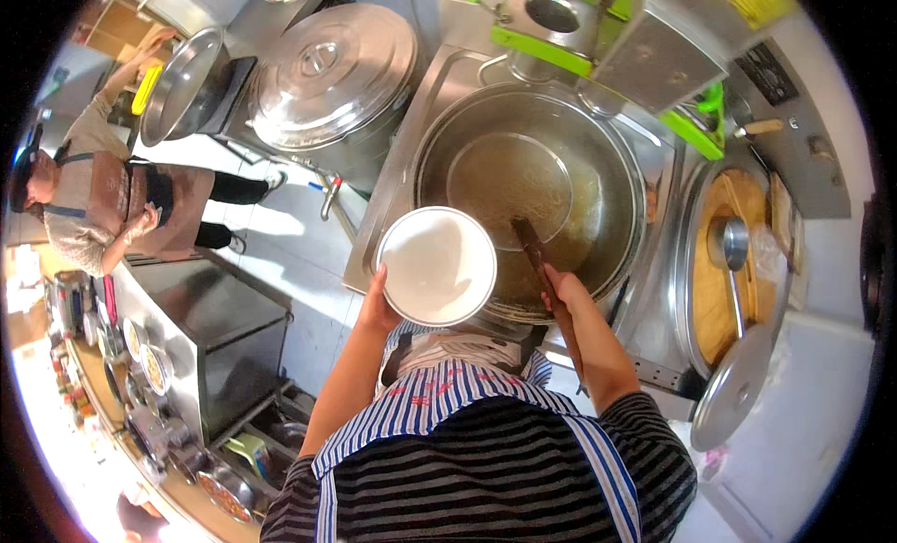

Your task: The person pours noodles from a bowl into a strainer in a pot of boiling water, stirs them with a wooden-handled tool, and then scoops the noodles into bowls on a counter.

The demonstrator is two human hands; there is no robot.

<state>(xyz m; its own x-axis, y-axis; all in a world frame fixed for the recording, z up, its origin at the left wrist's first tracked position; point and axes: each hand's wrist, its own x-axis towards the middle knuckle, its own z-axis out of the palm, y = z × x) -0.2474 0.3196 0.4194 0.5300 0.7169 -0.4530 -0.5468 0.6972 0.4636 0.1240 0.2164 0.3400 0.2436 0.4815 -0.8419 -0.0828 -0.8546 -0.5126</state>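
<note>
My left hand [378, 303] grips the lower left rim of a white bowl [437, 266], its pale inside facing up, with no food seen in it. The bowl overlaps the near left rim of a big round steel pot [610, 262]. My right hand [566, 288] is closed around long dark wooden chopsticks or a stick [553, 296], whose far end reaches into the brownish liquid. Thin pale noodles [536, 192] lie in that liquid, near a round outline inside the pot. Whether the stick touches the noodles I cannot tell.
A lidded steel stockpot [336, 73] stands at the upper left. Green-edged metal racks [543, 52] adjoin the pot's far rim. To the right, a steel ladle [736, 245] lies on a round wooden board [715, 291]. Another person [105, 192] stands at the left beyond a steel counter [203, 298].
</note>
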